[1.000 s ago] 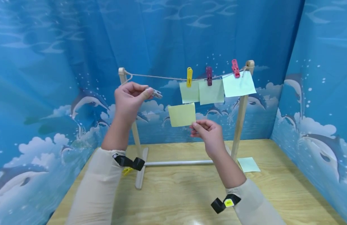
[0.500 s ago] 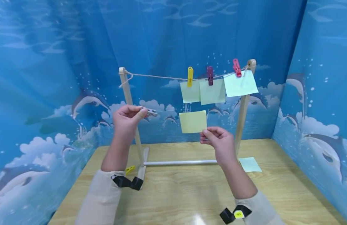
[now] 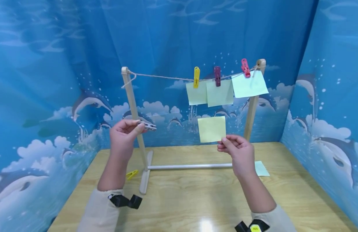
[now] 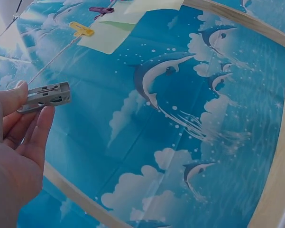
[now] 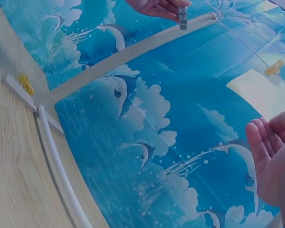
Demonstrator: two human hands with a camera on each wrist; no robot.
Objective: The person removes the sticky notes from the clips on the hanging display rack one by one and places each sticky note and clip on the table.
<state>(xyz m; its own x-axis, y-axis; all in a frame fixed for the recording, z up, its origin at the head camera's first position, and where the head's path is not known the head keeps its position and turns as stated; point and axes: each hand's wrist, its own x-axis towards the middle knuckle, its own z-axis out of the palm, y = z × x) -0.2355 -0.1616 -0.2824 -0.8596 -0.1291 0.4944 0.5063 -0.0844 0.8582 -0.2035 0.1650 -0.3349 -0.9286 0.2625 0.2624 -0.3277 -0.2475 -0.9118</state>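
In the head view my left hand (image 3: pixel 123 139) pinches a grey clothespin (image 3: pixel 149 126) between thumb and fingers, in front of the left post. The left wrist view shows this clothespin (image 4: pixel 45 96) lengthwise, its free end pointing away from the fingertips. My right hand (image 3: pixel 239 153) grips a pale yellow paper note (image 3: pixel 212 129) by its lower right corner, upright below the string (image 3: pixel 164 77). On the string a yellow clothespin (image 3: pixel 197 77), a purple clothespin (image 3: pixel 217 76) and a red clothespin (image 3: pixel 245 68) each hold a pale green note.
The string runs between a left wooden post (image 3: pixel 131 96) and a right wooden post (image 3: pixel 252 112), joined low by a white bar (image 3: pixel 190 166). Another yellow clothespin (image 3: pixel 132 174) lies by the left foot. A pale green note (image 3: pixel 261 169) lies on the table (image 3: pixel 181 199) at right.
My left hand has come down from near the string with the grey clothespin. My right hand has moved right and a little down with the yellow note, widening the gap between the hands.
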